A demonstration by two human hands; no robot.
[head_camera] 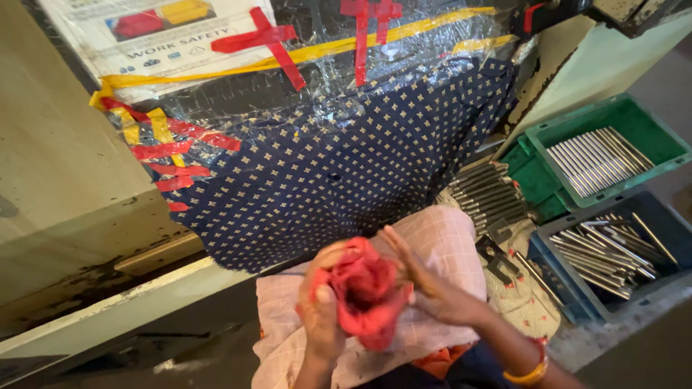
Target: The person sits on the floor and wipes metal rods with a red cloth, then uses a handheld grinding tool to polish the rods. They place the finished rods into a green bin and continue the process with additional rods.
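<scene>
Left hand: closed on the red rag, gripping it from below with the thumb on top.
Right hand: fingers stretched out flat, pressed against the side of the red rag.
Red rag: bunched up between both hands, above the pale checked cloth on the lap.
Done so far: I think many metal rods are already sorted, lying side by side in the green bin.
Left to do: more rods sit in a jumble in the grey bin, and some lie loose on the cloth beside it.
Cannot tell: whether a rod is hidden inside the rag.
</scene>
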